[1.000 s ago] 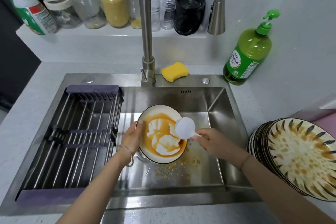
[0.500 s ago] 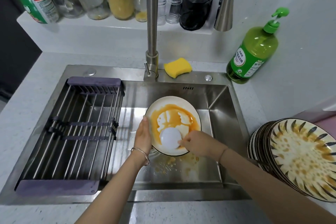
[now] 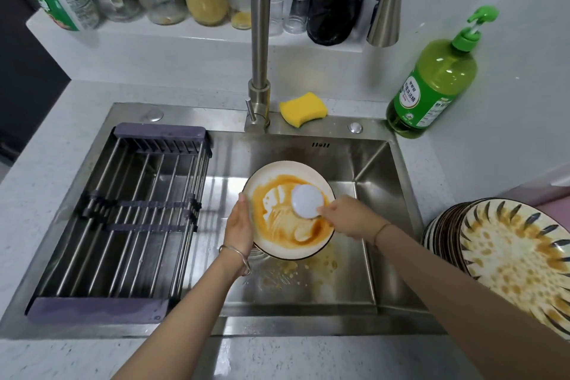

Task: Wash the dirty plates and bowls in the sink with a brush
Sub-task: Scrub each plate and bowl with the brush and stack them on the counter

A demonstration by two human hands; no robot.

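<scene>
My left hand point(image 3: 239, 225) holds the plate point(image 3: 274, 219); my right hand point(image 3: 348, 217) grips the brush point(image 3: 307, 201), now higher up. Sauce smears, still dirty.

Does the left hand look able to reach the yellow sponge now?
Probably not yet: the left hand grips the plate rim. Once free, the way to the sponge looks open beside the faucet.

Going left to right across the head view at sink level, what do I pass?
Drying rack → left hand → smeared plate it holds → right hand gripping the brush → stack of patterned plates.
</scene>
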